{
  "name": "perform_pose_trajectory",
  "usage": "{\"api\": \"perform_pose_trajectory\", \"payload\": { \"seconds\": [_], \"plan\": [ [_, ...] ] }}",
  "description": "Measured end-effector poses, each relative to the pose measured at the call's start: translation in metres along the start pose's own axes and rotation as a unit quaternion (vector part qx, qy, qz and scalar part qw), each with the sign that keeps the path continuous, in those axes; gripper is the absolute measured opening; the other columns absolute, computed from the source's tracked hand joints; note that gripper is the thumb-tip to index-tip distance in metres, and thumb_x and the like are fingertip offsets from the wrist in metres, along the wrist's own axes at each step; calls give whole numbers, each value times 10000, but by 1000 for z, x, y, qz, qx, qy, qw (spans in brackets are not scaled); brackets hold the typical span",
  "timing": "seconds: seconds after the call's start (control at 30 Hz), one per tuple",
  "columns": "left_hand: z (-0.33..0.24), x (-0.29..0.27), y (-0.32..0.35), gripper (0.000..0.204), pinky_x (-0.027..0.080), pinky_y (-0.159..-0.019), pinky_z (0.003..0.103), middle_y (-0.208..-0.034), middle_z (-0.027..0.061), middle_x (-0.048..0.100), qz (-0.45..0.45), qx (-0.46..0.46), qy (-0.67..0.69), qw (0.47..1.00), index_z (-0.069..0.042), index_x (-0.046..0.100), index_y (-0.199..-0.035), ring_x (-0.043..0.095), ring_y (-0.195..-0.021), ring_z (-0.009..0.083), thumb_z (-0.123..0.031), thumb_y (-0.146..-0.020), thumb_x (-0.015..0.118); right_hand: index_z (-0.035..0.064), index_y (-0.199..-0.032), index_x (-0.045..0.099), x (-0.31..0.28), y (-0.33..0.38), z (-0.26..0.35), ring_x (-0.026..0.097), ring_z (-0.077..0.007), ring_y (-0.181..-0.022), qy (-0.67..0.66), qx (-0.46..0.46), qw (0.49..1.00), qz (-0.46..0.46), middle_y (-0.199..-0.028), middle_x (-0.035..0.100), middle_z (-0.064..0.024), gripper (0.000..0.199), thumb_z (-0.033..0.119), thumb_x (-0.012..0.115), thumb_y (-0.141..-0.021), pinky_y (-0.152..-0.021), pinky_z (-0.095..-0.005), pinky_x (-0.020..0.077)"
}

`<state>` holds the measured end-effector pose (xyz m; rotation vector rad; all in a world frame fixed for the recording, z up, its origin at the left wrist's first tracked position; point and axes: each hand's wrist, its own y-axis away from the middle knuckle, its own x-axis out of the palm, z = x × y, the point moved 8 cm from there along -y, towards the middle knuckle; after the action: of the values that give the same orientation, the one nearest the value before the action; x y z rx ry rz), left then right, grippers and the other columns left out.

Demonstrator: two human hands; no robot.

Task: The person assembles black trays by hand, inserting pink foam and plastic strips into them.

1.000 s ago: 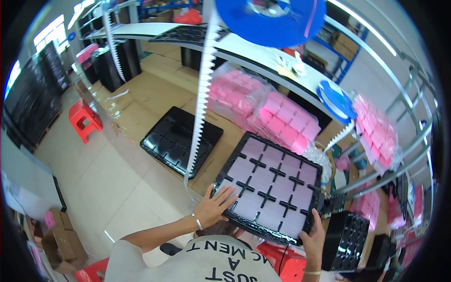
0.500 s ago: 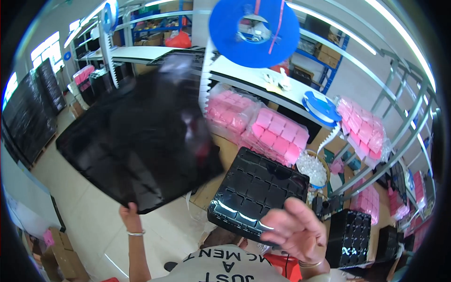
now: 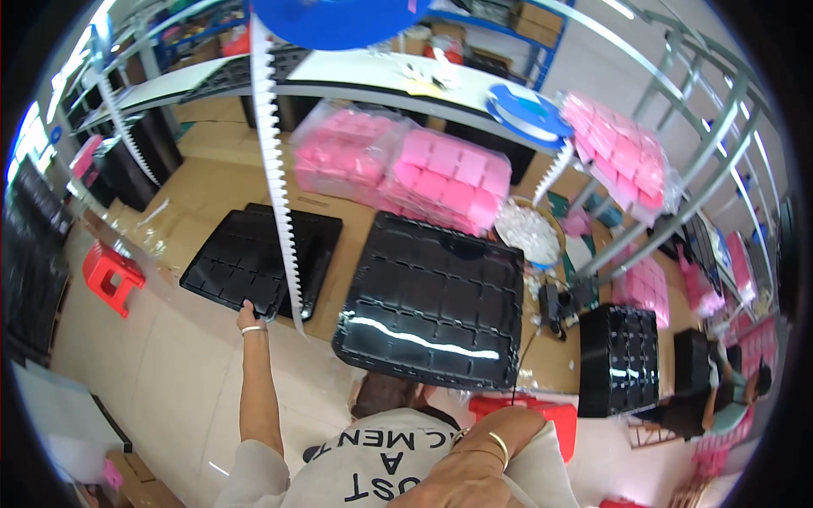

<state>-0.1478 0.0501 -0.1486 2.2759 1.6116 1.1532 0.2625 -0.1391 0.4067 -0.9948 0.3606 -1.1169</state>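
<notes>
My left hand (image 3: pixel 248 315) reaches far out to the left and grips the near edge of a black compartment tray (image 3: pixel 254 250) lying on a low stack of the same trays. A second, larger black compartment tray (image 3: pixel 432 305) sits in front of me on the cardboard-covered bench (image 3: pixel 212 190), with nothing in its pockets. My right hand (image 3: pixel 474 474), with a ring on one finger, is drawn back near my chest at the bottom edge. Its fingers are hidden. A white toothed tape (image 3: pixel 275 169) hangs from a blue reel (image 3: pixel 339 17) between the two trays.
Bags of pink parts (image 3: pixel 406 161) lie behind the trays, and a bowl of small white pieces (image 3: pixel 529 233) stands to the right. Another black tray stack (image 3: pixel 618 347) is at the right. A red stool (image 3: pixel 106 275) stands on the floor at left. Another person (image 3: pixel 720 389) sits far right.
The tray I lifted off the middle stack and swung left now lies on the left stack, my left hand still at its edge. My right hand pulled back from the middle tray.
</notes>
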Motion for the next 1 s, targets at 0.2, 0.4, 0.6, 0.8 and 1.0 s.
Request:
{"api": "perform_pose_trajectory", "payload": {
  "seconds": [0.2, 0.4, 0.6, 0.8, 1.0],
  "plan": [
    [1, -27, -45, 625, 548, -908, 427, -1124, 319, 658, -84, 192, -480, 852, 183, 569, -1133, 679, -1033, 384, -320, -844, 802, -82, -1563, 94, -11, 33, -6, 328, -347, -1470, 26, 74, 992, -99, -1544, 396, -236, 932, 657, 201, -1004, -1195, -440, 301],
    [22, 17, 18, 877, 523, -938, 470, -1189, 391, 574, -128, 214, -631, 735, 206, 294, -1269, 621, -1092, 490, -359, -830, 800, -1, -1578, 214, -54, 82, -4, 336, -337, -1467, 95, 155, 974, -137, -1558, 387, -217, 1034, 783, 71, -920, -1180, -431, 329],
    [19, 3, 50, 1012, 532, -903, 478, -1132, 406, 614, -121, 203, -631, 739, 235, 171, -1352, 641, -1040, 515, -428, -861, 756, -56, -1453, 444, -75, 117, 1, 443, -363, -1393, -33, 183, 949, -256, -1459, 481, -263, 875, 668, 223, -1014, -1122, -467, 383],
    [18, 25, 66, 995, 507, -941, 534, -1171, 324, 655, -149, 127, -686, 701, 117, 173, -1471, 648, -1098, 464, -509, -896, 689, -83, -1341, 549, -89, 127, -4, 561, -256, -1237, -65, 197, 925, -317, -1370, 561, -199, 917, 663, 123, -1020, -1075, -389, 418],
    [29, 28, 87, 1022, 496, -962, 502, -1222, 293, 648, -127, 94, -680, 716, 124, 94, -1509, 645, -1119, 430, -476, -916, 671, -74, -1258, 609, -87, 134, -10, 617, -222, -1117, -40, 209, 919, -333, -1316, 596, -176, 920, 668, 120, -1019, -1026, -369, 455]
  ]
}}
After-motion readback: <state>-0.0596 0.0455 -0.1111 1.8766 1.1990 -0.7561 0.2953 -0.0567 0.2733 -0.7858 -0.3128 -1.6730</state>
